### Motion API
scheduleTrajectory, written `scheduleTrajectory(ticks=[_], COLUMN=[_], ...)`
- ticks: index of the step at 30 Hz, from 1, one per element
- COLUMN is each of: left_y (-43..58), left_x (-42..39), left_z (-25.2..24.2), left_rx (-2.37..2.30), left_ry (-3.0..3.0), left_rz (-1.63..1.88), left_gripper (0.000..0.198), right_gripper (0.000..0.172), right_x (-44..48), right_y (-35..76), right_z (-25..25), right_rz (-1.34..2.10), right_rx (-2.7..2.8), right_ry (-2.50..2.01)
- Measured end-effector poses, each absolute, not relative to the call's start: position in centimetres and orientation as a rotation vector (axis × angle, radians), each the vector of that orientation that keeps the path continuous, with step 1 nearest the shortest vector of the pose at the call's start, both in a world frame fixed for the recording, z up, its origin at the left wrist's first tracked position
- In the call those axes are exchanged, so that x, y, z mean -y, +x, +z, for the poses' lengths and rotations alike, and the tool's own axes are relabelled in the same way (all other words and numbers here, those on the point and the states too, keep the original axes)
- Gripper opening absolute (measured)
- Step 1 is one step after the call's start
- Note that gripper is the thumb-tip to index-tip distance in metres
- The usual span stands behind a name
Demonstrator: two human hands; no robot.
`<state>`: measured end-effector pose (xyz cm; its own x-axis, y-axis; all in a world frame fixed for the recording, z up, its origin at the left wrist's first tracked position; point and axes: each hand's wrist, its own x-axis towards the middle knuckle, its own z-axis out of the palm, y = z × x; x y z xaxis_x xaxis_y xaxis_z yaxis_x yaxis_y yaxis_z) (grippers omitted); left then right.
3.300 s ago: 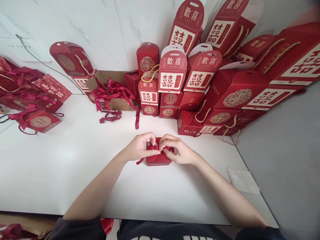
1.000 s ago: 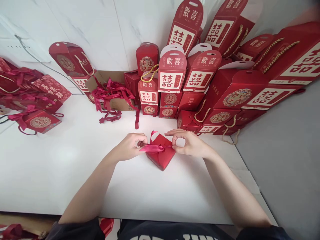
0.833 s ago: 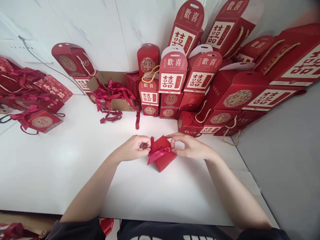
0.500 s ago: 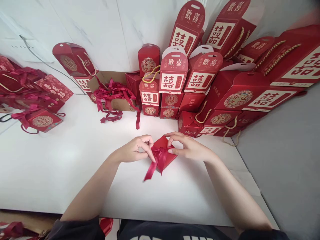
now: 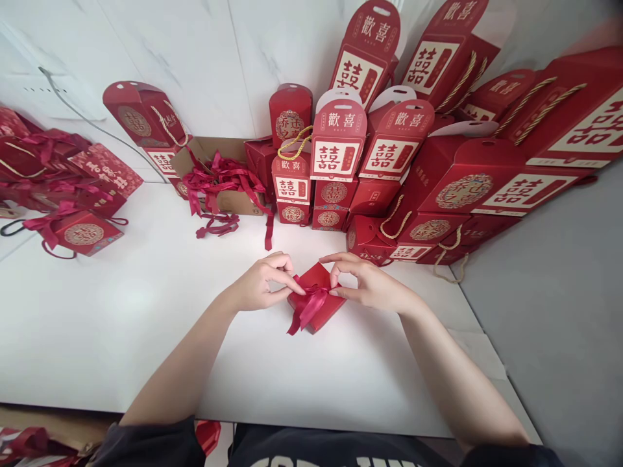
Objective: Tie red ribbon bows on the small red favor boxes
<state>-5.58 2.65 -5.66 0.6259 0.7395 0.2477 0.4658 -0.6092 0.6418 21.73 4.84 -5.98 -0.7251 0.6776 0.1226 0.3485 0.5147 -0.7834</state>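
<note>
A small red gift box (image 5: 317,319) lies on the white table in front of me, one corner pointing away. Across its top runs a dark pink satin ribbon (image 5: 311,307), knotted in the middle, its tails draped toward me and to the left. My left hand (image 5: 265,282) is closed at the ribbon's left side, the index finger at the knot and the thumb under it. On the other side my right hand (image 5: 367,282) pinches the ribbon's right part between thumb and index finger, with another finger reaching over the box's far corner.
Stacked red boxes (image 5: 335,155) with cord handles stand along the back and right. A cardboard box (image 5: 238,202) of loose ribbons sits at the back, with a ribbon scrap (image 5: 219,225) before it. Ribbon-tied boxes (image 5: 87,233) are grouped at the left. A grey wall (image 5: 549,292) bounds the right side.
The left index finger has moved up and in to the knot. The ribbon tails have drawn up closer to the box and no longer reach as far toward me. My right hand has barely moved.
</note>
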Motion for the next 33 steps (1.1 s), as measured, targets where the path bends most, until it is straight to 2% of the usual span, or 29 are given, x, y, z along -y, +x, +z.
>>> scheduleTrajectory(ticks=[5,16,25,33], left_y=[-5.4,-5.4,-5.5,-4.8], left_x=[-2.8,-3.0,-3.2,-2.8], left_z=[-6.1,-6.5,-6.9,-6.6], left_rx=[-0.970,-0.989,-1.049,-1.081], left_ry=[2.383,2.450,2.624,2.825], left_rz=[0.753,0.805,0.731,0.719], left_gripper=[0.023,0.016,0.032,0.043], right_gripper=[0.002,0.010,0.004,0.016], right_x=[-4.8,-4.8,-4.8,-4.8], right_y=[21.9,21.7,22.0,21.8], right_z=[-6.1,-5.7,-5.7,-5.1], right_rz=[1.046,1.055,1.101,1.255], right_rx=[2.382,2.362,2.407,2.326], right_ry=[-0.889,-0.854,-0.842,-0.780])
